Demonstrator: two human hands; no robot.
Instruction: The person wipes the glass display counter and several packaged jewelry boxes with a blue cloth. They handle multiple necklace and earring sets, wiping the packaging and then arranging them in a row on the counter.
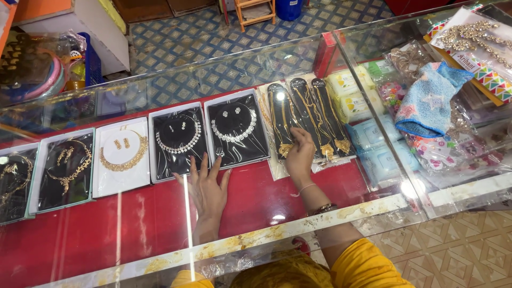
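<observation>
Both my arms reach inside a glass display case lined with red. My left hand [207, 191] lies flat with fingers spread on the red shelf [106, 234], its fingertips at the front edge of a black box holding a silver necklace set [178, 140]. My right hand [300, 154] rests its fingers on long black cards of gold chains [306, 114] wrapped in clear plastic. Another silver necklace box [237, 128] sits between the two hands.
Left along the shelf lie a white box with a gold necklace [122, 154] and black boxes with gold sets [64, 169]. Right of the red divider [324, 53] are yellow and blue packets [354, 96], a blue knitted cloth [429, 98] and bagged trinkets. Jewellery cards [474, 37] rest on the glass top.
</observation>
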